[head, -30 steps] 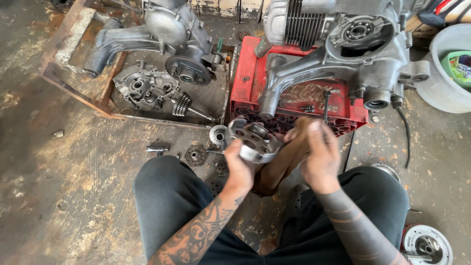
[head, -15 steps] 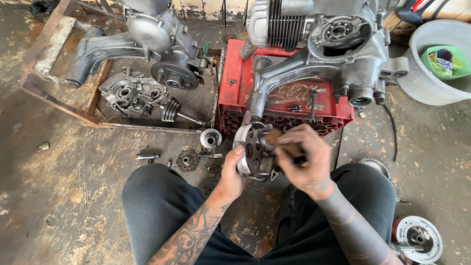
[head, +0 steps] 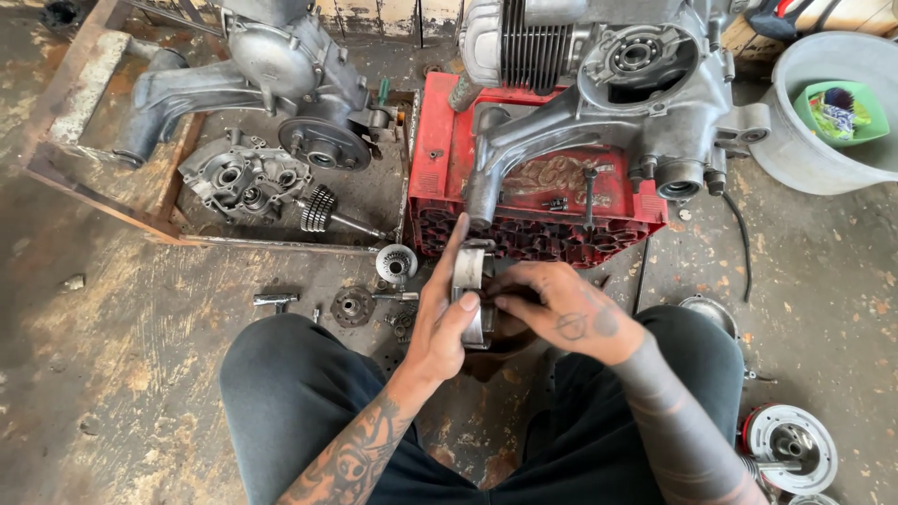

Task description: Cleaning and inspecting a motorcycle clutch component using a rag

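Both hands hide most of the round metal part (head: 470, 290); at twelve o'clock the engine (head: 599, 84) runs off frame.

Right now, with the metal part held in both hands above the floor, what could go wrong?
1. The round metal part is held edge-on between the left hand and the right hand, over the lap. It may slip and fall onto the concrete floor.
2. Small loose parts lie on the floor just ahead of the left knee. A shift of the leg could scatter them.
3. The right fingertips press against the part and could get pinched.
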